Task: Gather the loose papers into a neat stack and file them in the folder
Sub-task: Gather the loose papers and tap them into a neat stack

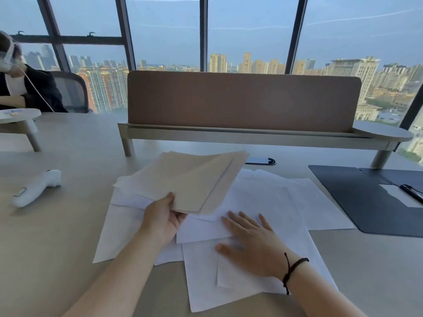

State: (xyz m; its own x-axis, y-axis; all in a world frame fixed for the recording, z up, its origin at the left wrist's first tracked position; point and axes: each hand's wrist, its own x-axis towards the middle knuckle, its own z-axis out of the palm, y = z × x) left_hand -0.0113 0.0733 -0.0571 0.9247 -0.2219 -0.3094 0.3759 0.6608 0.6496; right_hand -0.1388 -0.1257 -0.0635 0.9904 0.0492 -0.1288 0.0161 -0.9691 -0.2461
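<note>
Several loose white papers (286,202) lie spread and overlapping on the desk in front of me. My left hand (163,221) grips a raised bundle of sheets (194,181) by its near corner, thumb on top, tilted up off the desk. My right hand (254,243) lies flat with straight, spread fingers on the white sheets near the front. A dark open folder (357,197) lies at the right, with a white sheet (398,194) under its clip and a black pen (413,193) on it.
A white handheld device (37,187) lies at the left of the beige desk (57,225). A brown divider panel (242,101) on a raised shelf stands behind the papers, with a dark cable port (261,160) under it. Another person (20,88) sits at the far left.
</note>
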